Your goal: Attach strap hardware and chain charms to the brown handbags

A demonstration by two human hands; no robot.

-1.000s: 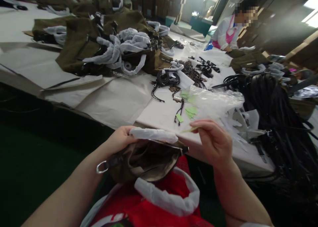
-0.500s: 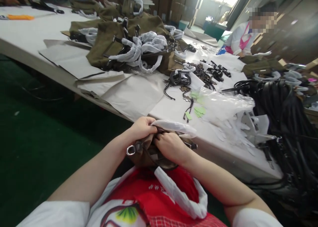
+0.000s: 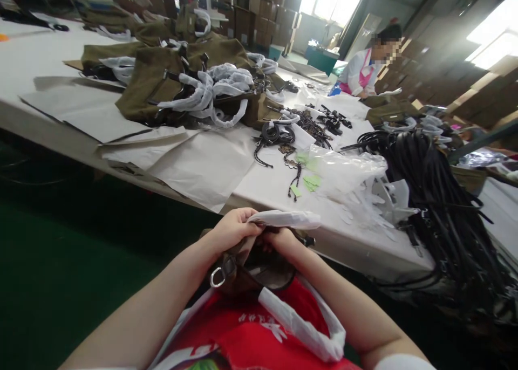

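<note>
Against my front, at the table's near edge, is an olive-brown handbag (image 3: 238, 278) with its mouth open toward me. My left hand (image 3: 237, 231) is closed, thumb and fingers pinching the far rim at the left. My right hand (image 3: 285, 243) reaches over the opening with curled fingers gripping the inside of that rim; its fingertips are partly hidden. A white-wrapped handle (image 3: 285, 219) stands above both hands. The other wrapped handle (image 3: 301, 324) hangs over my red apron (image 3: 251, 343). A metal D-ring (image 3: 217, 277) shows at the bag's left end.
Several olive bags (image 3: 149, 81) with wrapped handles are piled on the white table (image 3: 259, 184). Black straps (image 3: 429, 186) hang over its right side. Nearer lie chains (image 3: 311, 124), green tags (image 3: 311, 182) and clear plastic (image 3: 348, 168). A co-worker (image 3: 360, 73) is at the far side.
My right hand has drawn back from deep in the bag toward its far rim, and the opening shows wider. My left hand still pinches the rim. The view has shifted right.
</note>
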